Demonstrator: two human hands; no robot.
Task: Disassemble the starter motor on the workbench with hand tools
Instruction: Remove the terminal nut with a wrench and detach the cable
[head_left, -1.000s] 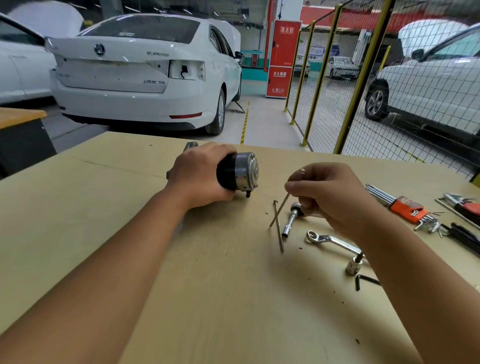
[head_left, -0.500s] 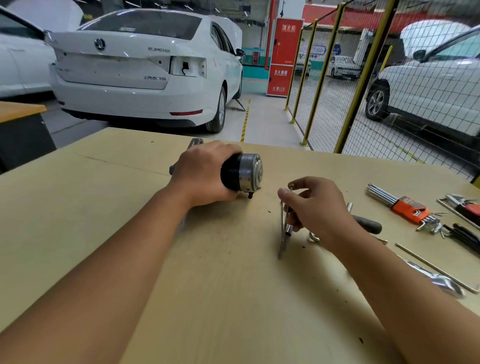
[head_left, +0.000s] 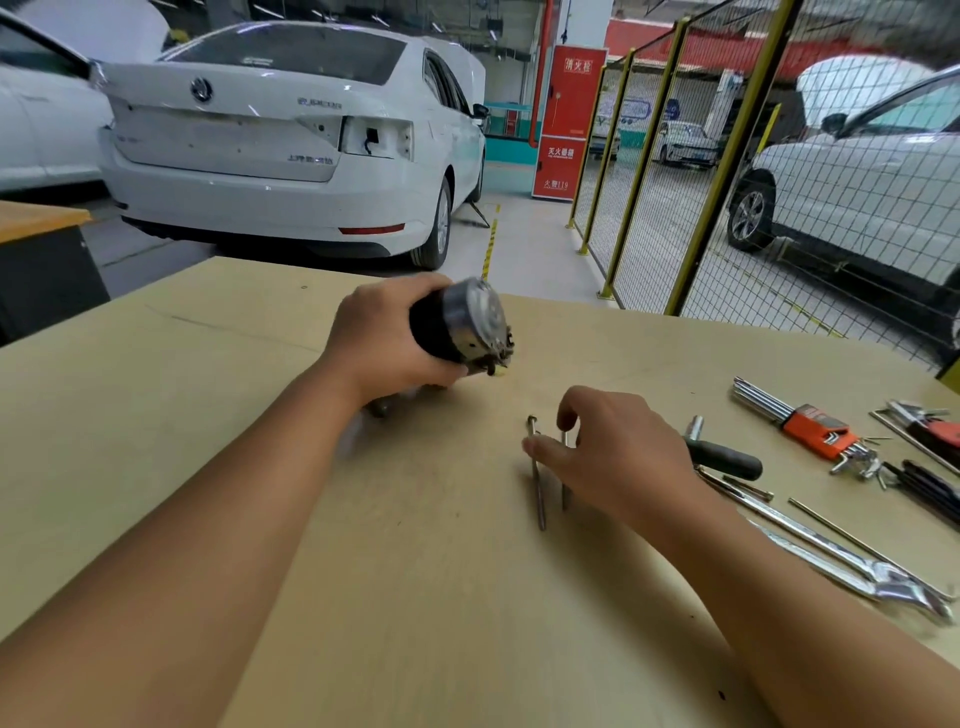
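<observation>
The red cabinet (head_left: 569, 122) reads 消火栓, 灭火器箱 and 火警119.

A pale plywood workbench (head_left: 260, 415) carries two long bolts (head_left: 540, 493) side by side, a black-handled tool (head_left: 727, 460), an orange-holdered hex key set (head_left: 810, 428) and chrome wrenches (head_left: 841, 561) at right.
</observation>
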